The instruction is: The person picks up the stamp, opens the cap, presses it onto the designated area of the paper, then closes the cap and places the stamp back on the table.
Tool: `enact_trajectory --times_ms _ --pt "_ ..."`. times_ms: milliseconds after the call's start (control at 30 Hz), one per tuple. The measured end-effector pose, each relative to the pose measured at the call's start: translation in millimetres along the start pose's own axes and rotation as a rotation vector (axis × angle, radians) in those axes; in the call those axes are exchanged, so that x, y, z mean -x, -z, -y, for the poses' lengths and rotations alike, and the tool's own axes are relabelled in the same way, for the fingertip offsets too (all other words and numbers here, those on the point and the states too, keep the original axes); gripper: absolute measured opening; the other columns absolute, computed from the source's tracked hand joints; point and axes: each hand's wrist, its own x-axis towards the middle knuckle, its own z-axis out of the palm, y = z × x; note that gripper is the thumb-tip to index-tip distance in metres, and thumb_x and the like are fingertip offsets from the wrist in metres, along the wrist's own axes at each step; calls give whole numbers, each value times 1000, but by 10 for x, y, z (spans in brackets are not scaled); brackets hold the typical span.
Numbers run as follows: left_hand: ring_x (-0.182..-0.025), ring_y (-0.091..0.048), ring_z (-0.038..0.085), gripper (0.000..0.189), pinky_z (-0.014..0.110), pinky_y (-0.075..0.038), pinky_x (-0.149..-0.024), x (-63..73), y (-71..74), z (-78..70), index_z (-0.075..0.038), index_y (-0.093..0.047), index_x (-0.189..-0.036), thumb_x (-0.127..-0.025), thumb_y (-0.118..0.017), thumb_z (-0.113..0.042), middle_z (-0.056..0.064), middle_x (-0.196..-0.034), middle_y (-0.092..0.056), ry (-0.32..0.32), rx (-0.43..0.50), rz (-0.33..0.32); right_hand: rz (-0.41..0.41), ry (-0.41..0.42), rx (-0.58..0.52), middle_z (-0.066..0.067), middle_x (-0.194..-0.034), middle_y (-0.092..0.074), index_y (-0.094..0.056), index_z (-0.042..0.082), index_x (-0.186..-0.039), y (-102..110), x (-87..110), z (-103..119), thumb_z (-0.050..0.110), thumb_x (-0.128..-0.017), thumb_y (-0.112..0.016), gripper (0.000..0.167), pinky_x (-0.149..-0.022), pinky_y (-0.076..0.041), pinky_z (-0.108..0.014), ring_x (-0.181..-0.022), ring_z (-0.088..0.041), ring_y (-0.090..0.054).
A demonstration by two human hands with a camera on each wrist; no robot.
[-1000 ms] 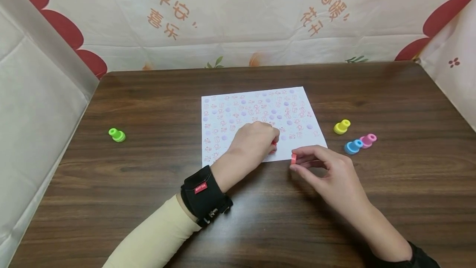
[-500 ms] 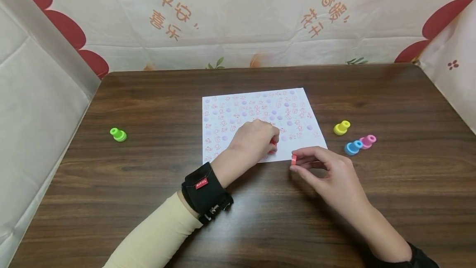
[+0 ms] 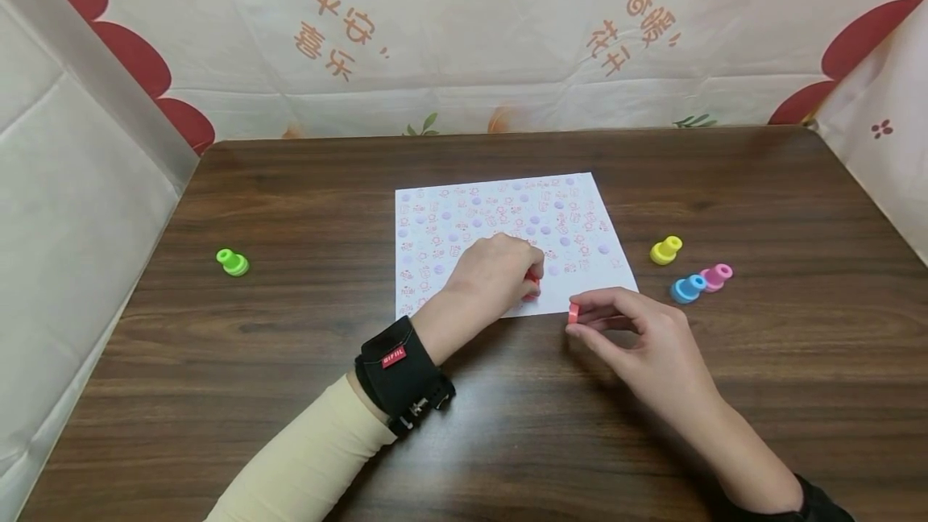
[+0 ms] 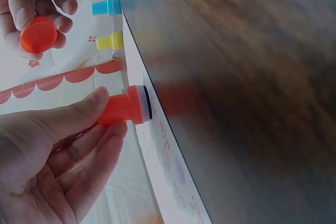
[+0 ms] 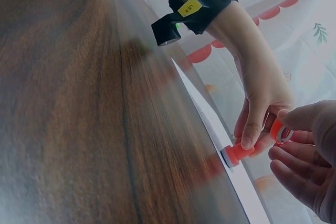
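Note:
Near the lower right part of a printed sheet of paper [image 3: 507, 208], my left hand [image 3: 489, 276] pinches a red toy stamp [image 4: 123, 108] by its handle. The stamp's dark-rimmed face is right at the paper in both wrist views. From above, the hand hides most of the stamp. Just right of it, over the sheet's front edge, my right hand [image 3: 645, 337] holds a small round red cap [image 5: 283, 131] between thumb and fingers. The sheet carries rows of small red and purple stamped prints, with fewer along the lower right.
Right of the paper stand yellow [image 3: 666, 250], blue [image 3: 688, 288] and pink [image 3: 716, 277] stamps, the last two close together. A green stamp [image 3: 233, 263] lies far left on the wooden table [image 3: 304, 184]. A patterned cloth [image 3: 435, 39] hangs behind the table.
Both hands keep their places, still holding the stamp and the cap. The whole head view has shifted slightly downward.

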Motion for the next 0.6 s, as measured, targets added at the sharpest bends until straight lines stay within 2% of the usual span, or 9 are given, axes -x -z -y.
enact_trajectory --times_ms 600 --pt "-75 -56 7 9 21 -48 -67 0 -5 -9 -22 -72 -97 -94 -70 -29 -9 -85 -67 -7 -40 0 -3 -3 -8 4 -84 -74 -72 9 -99 -10 8 -3 -4 -71 -86 34 -74 -54 -10 -75 7 -66"
